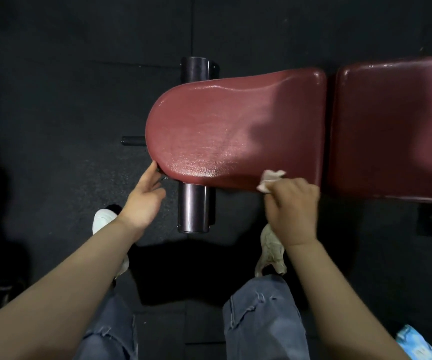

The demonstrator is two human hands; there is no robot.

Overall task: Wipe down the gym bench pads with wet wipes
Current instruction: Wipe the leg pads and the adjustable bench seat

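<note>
Right hand (291,209) gripping crumpled wet wipe (270,179), rubbing seat pad (230,126) near edge; long axis running rightward. Left hand (144,198) fingers relaxed, touching rounded end.

Dark speckled rubber floor (66,100), seamed in tiles.

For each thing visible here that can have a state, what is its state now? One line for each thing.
seat pad: glossy and wet-looking over most of its top
back pad: sits beside the seat pad, narrow gap between them
wet wipe: crumpled, pressed on the seat pad's near edge
right hand: grips the wet wipe
left hand: fingers straight, touching the seat pad's rounded end
blue packet: lying on the floor, lower right
</note>
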